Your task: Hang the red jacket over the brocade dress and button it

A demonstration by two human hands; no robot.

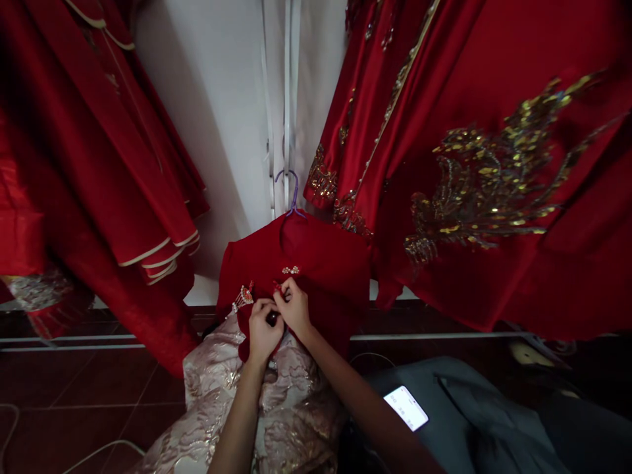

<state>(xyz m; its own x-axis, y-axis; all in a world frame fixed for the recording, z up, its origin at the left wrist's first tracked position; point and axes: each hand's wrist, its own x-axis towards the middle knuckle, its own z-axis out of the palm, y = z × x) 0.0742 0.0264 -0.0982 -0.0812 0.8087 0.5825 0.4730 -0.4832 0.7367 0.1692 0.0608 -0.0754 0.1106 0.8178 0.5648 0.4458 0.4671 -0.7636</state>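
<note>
Pinching a red piece (277,288): your right hand (293,305); alongside, your left hand (264,327), curled, hold indiscernible; behind both, one red garment (332,271) on purple hanger (295,199).

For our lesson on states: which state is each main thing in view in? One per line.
Purple wire hanger: hook upward
Red cloth top: on the hanger
Slim rectangular phone: screen lit
Red gold-sequinned cloth: hanging
Red cream-edged garment: hanging
Left hand: fingers bent, grip unclear
Right hand: fingers bent, grip unclear
</note>
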